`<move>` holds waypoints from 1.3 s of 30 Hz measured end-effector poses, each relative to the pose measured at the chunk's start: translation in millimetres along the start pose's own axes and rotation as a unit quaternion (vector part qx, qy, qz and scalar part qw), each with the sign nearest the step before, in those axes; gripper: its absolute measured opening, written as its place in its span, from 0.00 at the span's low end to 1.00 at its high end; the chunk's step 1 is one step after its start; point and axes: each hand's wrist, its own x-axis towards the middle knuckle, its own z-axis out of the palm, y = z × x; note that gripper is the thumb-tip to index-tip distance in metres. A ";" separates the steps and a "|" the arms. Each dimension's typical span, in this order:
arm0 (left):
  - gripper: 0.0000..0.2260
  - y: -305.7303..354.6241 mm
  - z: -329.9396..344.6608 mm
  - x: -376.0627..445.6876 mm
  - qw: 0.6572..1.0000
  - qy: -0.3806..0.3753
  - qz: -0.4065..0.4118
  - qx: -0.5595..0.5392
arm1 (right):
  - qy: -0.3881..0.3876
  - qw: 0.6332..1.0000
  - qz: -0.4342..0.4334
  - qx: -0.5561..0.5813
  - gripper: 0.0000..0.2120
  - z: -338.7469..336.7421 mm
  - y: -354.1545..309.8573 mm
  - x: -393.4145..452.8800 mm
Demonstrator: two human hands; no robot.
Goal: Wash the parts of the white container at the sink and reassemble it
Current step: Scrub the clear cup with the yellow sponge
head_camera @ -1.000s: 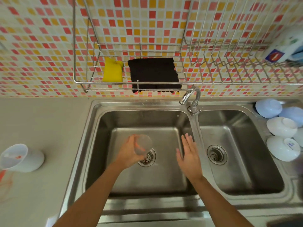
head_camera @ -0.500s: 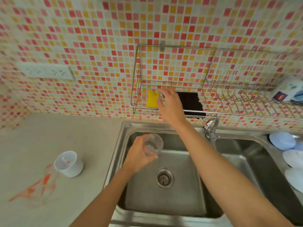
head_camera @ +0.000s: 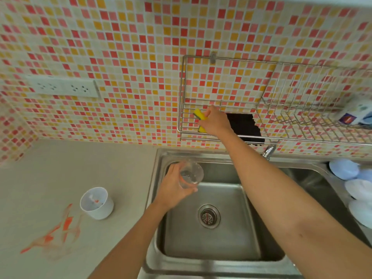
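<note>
While the left hand [head_camera: 173, 190] grips a clear cup-like part [head_camera: 190, 174] over the sink [head_camera: 209, 256], the right hand [head_camera: 216, 121] closes on the yellow sponge [head_camera: 198, 113] in the wire rack [head_camera: 182, 117] above. Step in hand: fetching the scrubber. White container [head_camera: 96, 203] stands on the tabletop, left of the left hand. Next move likely calls for bringing the sponge down to the held part.

Bystanders around the sink

A black cloth [head_camera: 244, 127] is hanging in the wire rack [head_camera: 281, 137] on the tiled wall, a white socket strip [head_camera: 62, 86] is sitting to its left, pale bowls [head_camera: 354, 190] are lying stacked at the far right, and an orange smear [head_camera: 54, 234] is marking the counter [head_camera: 70, 158].
</note>
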 end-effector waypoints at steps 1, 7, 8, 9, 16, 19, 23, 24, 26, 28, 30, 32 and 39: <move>0.37 -0.9 -0.8 -1.1 1.000 0.001 -0.004 0.000 | 0.022 0.999 -0.014 0.021 0.14 -0.8 -0.5 -2.4; 0.36 -2.9 -6.2 -7.1 1.000 -0.011 0.000 0.017 | 0.129 0.948 -0.041 0.288 0.20 -12.9 -7.9 -38.2; 0.36 -3.7 -7.6 -7.0 1.000 -0.012 0.003 0.019 | 0.142 0.934 -0.033 0.327 0.19 -15.9 -5.1 -46.5; 0.37 -4.3 -9.6 -6.9 1.000 -0.013 0.006 0.018 | 0.150 0.923 -0.030 0.353 0.18 -18.1 -0.2 -56.5; 0.37 -4.4 -17.8 -1.8 0.999 -0.034 0.020 0.037 | 0.041 0.943 0.045 0.327 0.17 13.9 68.4 -136.9; 0.37 -3.0 -11.6 -0.5 0.997 -0.047 0.020 0.066 | 0.009 0.954 0.061 0.293 0.09 27.7 94.4 -155.9; 0.37 3.1 1.4 4.5 0.988 -0.039 0.053 0.141 | -0.005 0.977 0.007 0.211 0.12 39.5 113.6 -158.3; 0.36 5.5 4.4 5.4 0.983 -0.035 0.064 0.168 | -0.011 0.983 -0.015 0.183 0.14 40.8 116.2 -156.2; 0.35 8.6 10.2 9.6 0.967 -0.026 0.099 0.231 | -0.003 0.989 -0.082 0.124 0.16 42.3 121.4 -152.3; 0.35 7.7 16.6 16.8 0.948 -0.020 0.127 0.292 | 0.017 0.987 -0.152 0.050 0.16 43.0 128.4 -147.5; 0.33 8.8 23.0 23.2 0.938 -0.008 0.140 0.316 | 0.031 0.977 -0.210 -0.011 0.15 42.9 135.2 -145.3; 0.31 15.3 27.9 26.1 0.937 0.001 0.145 0.317 | 0.037 0.957 -0.280 -0.073 0.16 44.3 141.2 -143.6; 0.30 25.5 51.0 37.8 0.936 0.002 0.157 0.316 | 0.044 0.945 -0.307 -0.105 0.21 51.4 162.8 -129.3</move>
